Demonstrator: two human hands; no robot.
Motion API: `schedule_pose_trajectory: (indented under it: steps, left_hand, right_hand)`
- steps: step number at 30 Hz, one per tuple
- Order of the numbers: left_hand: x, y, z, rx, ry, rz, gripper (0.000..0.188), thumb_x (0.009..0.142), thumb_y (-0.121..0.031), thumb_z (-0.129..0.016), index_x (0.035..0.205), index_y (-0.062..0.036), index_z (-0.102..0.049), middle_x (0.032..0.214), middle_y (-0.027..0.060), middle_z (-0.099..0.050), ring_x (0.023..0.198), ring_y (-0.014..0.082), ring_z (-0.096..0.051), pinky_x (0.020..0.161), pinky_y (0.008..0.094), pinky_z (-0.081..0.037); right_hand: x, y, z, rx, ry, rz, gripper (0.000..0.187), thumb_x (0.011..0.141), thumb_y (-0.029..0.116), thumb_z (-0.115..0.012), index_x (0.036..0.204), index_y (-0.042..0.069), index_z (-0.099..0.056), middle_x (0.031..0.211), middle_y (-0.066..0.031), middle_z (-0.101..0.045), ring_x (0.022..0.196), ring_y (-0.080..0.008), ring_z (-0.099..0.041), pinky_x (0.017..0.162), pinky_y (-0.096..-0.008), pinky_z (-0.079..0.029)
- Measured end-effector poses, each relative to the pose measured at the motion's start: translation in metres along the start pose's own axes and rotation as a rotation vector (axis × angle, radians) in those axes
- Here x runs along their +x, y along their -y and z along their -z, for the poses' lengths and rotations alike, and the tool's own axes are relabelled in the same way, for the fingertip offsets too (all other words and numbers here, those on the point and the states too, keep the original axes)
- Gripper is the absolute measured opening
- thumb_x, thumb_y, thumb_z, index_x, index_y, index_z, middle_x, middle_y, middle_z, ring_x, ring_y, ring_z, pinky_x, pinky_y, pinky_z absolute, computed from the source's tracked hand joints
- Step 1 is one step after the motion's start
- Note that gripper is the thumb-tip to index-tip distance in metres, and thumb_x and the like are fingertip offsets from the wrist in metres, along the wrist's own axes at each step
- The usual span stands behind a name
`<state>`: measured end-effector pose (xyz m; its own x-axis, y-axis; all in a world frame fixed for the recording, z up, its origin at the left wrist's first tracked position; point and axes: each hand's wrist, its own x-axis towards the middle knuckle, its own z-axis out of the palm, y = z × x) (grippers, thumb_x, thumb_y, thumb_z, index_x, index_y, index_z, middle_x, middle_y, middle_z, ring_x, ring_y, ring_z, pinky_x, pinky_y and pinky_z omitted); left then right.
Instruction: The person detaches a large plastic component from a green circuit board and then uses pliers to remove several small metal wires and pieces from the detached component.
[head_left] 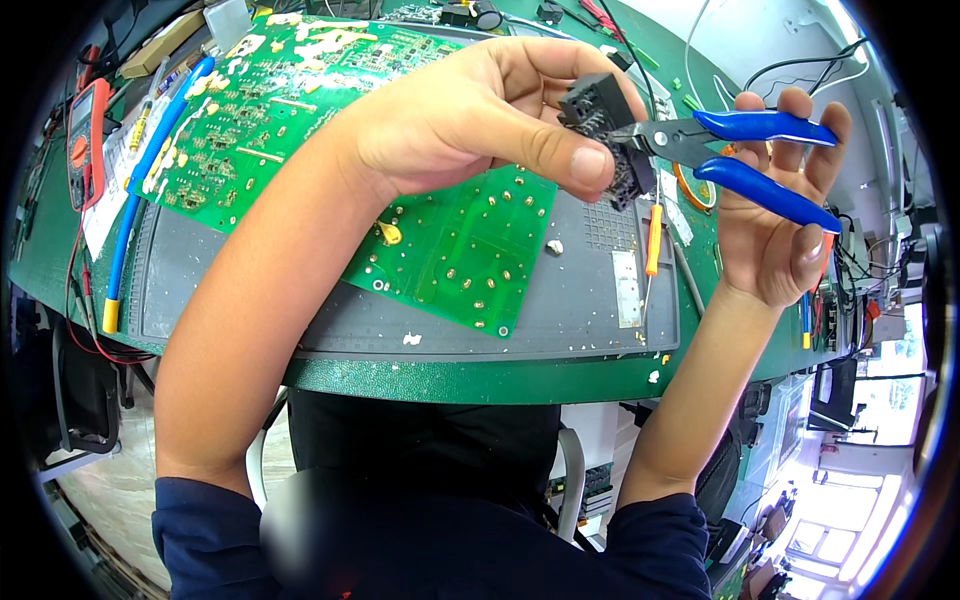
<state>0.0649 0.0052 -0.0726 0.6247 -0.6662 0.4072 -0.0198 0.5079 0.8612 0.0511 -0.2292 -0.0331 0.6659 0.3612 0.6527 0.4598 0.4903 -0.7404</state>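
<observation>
Gray mat [585, 300] on green table [430, 380]

No text is legible; no numbers or signs either.

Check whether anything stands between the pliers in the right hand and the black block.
Nothing visible. The pliers in the right hand have their tips at the black block; contact is unclear. The left hand holds the block, its thumb beside the tips, not between.
</observation>
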Motion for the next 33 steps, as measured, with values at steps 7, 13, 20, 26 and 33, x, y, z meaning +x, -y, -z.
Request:
schedule_pose_trajectory:
  steps: [7,13,20,26,33]
  left_hand:
    - [0.0005,0.0011,0.002,0.041,-0.024,-0.029,0.048,0.062,-0.012,-0.074,0.102,-0.004,-0.048,0.098,0.0084,-0.056,0.088,0.0182,-0.058,0.074,0.034,-0.051]
    - [0.0015,0.0041,0.005,0.049,-0.069,-0.041,0.046,0.062,-0.011,-0.074,0.101,-0.0059,-0.049,0.1,0.0078,-0.055,0.088,0.0176,-0.058,0.075,0.0333,-0.05]
    - [0.0027,0.005,0.0051,0.076,-0.091,-0.063,0.044,0.061,-0.013,-0.075,0.096,-0.0069,-0.049,0.099,0.0072,-0.056,0.087,0.0173,-0.058,0.074,0.0325,-0.05]
    - [0.002,0.0048,0.0041,0.087,-0.108,-0.063,0.043,0.061,-0.014,-0.075,0.094,-0.0071,-0.048,0.098,0.0067,-0.055,0.086,0.0168,-0.058,0.073,0.0319,-0.051]
    - [0.0011,0.0026,0.0019,0.055,-0.115,-0.043,0.042,0.062,-0.014,-0.074,0.095,-0.007,-0.048,0.098,0.0063,-0.055,0.086,0.0167,-0.058,0.073,0.0319,-0.051]
  right_hand:
    - [0.0011,-0.0005,0.0006,-0.04,0.01,0.011,0.078,0.061,0.017,-0.075,0.126,0.012,-0.032,0.127,-0.0144,-0.036,0.116,-0.0363,-0.036,0.092,-0.0395,-0.04]
    - [0.001,-0.0022,-0.0011,-0.063,0.003,0.039,0.08,0.061,0.018,-0.075,0.127,0.013,-0.031,0.129,-0.0146,-0.034,0.117,-0.0365,-0.034,0.093,-0.0406,-0.038]
    - [-0.0032,-0.0026,0.0044,-0.117,-0.086,0.062,0.08,0.059,0.018,-0.076,0.127,0.014,-0.033,0.128,-0.0148,-0.035,0.118,-0.0382,-0.033,0.092,-0.0411,-0.039]
    - [-0.0035,-0.003,0.0036,-0.096,-0.081,0.073,0.079,0.058,0.017,-0.076,0.125,0.014,-0.035,0.128,-0.0147,-0.035,0.117,-0.0384,-0.033,0.091,-0.04,-0.04]
    - [-0.0038,-0.0024,0.005,-0.084,-0.063,0.075,0.078,0.059,0.016,-0.076,0.125,0.014,-0.035,0.128,-0.0148,-0.035,0.118,-0.038,-0.032,0.091,-0.0398,-0.04]
